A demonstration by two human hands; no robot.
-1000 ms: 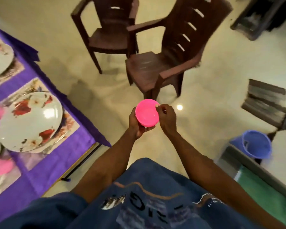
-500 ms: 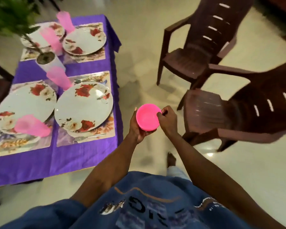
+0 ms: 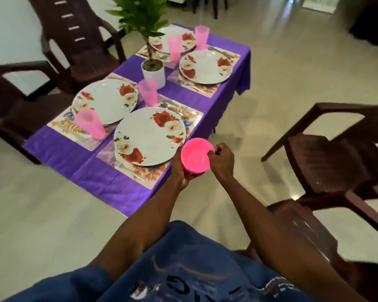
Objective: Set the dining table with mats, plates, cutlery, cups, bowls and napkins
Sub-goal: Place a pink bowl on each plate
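While both hands hold it, a pink bowl (image 3: 195, 155) hangs off the worktop (image 3: 100, 177) edge.
Left hand (image 3: 180, 171) cups beneath; right hand (image 3: 222, 159) pinches the rim, nearest plate (image 3: 150, 136) just left.

Both arms extended forward; left hand (image 3: 182, 173) cupped, fingers curled upward; right hand (image 3: 222, 161) knuckles up, fingers pinching.

You have a potted green plant (image 3: 150, 29) in a white pot (image 3: 153, 71) standing mid-tabletop on the purple cloth (image 3: 109, 182). Dark brown plastic chairs ring the spot: two on your left (image 3: 74, 35) (image 3: 11, 105), and two on your right (image 3: 340, 153) (image 3: 314, 232). Pale glossy floor tiles (image 3: 271, 62) spread all around. Your blue printed shirt (image 3: 183, 275) fills the bottom edge.
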